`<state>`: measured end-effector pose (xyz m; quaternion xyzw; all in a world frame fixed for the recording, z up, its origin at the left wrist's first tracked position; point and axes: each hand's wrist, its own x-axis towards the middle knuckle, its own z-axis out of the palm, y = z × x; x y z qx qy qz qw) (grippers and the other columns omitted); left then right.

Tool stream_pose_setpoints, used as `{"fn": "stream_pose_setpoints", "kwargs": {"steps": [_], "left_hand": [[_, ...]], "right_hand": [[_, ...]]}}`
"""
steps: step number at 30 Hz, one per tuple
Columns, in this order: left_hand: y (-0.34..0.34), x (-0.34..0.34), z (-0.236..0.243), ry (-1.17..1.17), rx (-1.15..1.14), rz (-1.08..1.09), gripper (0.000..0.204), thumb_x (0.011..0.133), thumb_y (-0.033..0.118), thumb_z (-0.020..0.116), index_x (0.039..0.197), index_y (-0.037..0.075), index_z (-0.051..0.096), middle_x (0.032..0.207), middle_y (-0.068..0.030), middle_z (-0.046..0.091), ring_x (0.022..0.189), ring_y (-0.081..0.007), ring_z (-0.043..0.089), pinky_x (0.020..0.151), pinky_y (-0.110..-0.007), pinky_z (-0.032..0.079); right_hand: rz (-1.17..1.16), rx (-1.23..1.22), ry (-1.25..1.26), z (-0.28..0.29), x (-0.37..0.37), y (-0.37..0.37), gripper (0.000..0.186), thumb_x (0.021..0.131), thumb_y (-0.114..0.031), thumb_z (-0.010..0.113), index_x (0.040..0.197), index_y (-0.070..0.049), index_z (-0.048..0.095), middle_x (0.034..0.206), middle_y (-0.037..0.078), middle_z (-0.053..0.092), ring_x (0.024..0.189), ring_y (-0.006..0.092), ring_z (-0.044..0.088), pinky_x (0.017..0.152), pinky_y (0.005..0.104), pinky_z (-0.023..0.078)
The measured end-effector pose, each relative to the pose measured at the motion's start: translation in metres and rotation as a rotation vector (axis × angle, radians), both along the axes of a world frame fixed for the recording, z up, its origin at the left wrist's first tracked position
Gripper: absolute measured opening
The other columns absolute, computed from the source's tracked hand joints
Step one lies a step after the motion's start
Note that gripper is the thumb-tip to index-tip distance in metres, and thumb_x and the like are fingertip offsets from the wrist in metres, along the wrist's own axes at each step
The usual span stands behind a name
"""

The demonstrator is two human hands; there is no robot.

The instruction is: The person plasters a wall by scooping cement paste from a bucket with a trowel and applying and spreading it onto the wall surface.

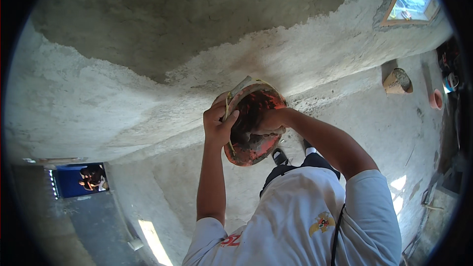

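A round red bowl-like container (252, 153), smeared with dark grey mortar and with a yellowish edge, is held up tilted in front of the wall. My left hand (218, 122) grips its left rim, thumb on the inner side and fingers partly hidden behind. Inside the container is my right hand (271, 122), palm side partly hidden, with its fingers curled against the mortar-stained inner face. Whether it holds anything there cannot be made out. A pale grey strip (240, 88) shows along the upper rim.
Ahead rises a plastered wall (148, 103) with a darker, damp-looking patch (197, 15) above. On the concrete floor (345, 118) at right stand a paper sack (398, 82) of grey material and a pinkish pot (435, 99). My feet (280, 156) are below the container. Another person (92, 177) appears through a far-left opening.
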<state>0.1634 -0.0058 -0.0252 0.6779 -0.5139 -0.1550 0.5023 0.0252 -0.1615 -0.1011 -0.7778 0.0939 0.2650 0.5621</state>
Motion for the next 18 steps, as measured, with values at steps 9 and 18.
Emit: {"fn": "stream_pose_setpoints", "kwargs": {"steps": [9,18], "left_hand": [[0.058,0.024,-0.011,0.295,-0.073,0.403,0.032,0.09,0.007,0.073,0.119,-0.005,0.071,0.094,0.0001,0.066,0.085,-0.0094,0.057,0.078,-0.025,0.045],[0.054,0.007,-0.002,0.791,-0.483,0.649,0.032,0.092,0.001,0.065,0.122,-0.011,0.068,0.108,-0.0129,0.072,0.096,-0.0202,0.068,0.093,-0.034,0.053]], "right_hand": [[-0.3,0.65,0.156,0.045,-0.074,-0.031,0.032,0.102,-0.031,0.058,0.111,-0.001,0.067,0.076,0.009,0.062,0.053,0.0155,0.055,0.046,0.0297,0.044],[-0.424,0.849,-0.012,0.089,-0.126,-0.067,0.038,0.106,-0.036,0.053,0.119,-0.001,0.062,0.072,0.009,0.058,0.049,0.0137,0.049,0.041,0.0276,0.037]]}}
